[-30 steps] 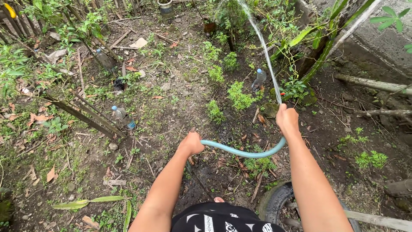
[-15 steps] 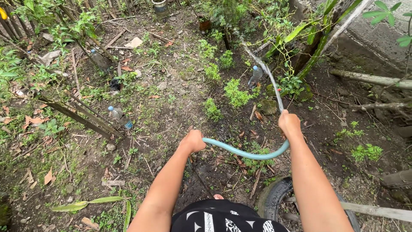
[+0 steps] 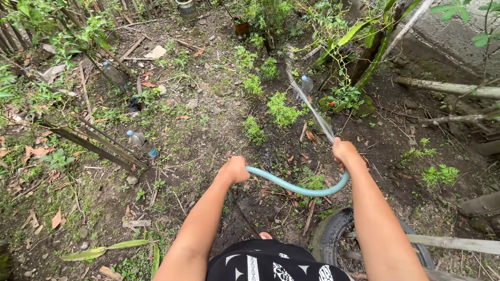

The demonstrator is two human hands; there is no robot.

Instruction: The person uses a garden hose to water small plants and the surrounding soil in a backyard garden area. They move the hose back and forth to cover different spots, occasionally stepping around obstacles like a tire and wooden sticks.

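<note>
A teal garden hose (image 3: 299, 188) sags in a curve between my two hands. My left hand (image 3: 235, 169) grips it near the middle of the view. The hose's end is in my right hand (image 3: 344, 152), and a jet of water (image 3: 307, 102) shoots from it up and to the left, toward small green plants (image 3: 282, 110) in the dark soil. My bare forearms reach out over black patterned shorts (image 3: 271, 265).
Plastic bottles stand in the ground: one by a slanted stick fence (image 3: 142, 143), one farther back (image 3: 114, 75), one near the plants (image 3: 306, 85). An old tyre (image 3: 329, 240) lies at my right. A concrete wall (image 3: 453, 41) and branches fill the right side.
The water jet has dropped from a high arc to a lower stream aimed at nearer plants. Both hands have kept their grip and shifted slightly downward in view.
</note>
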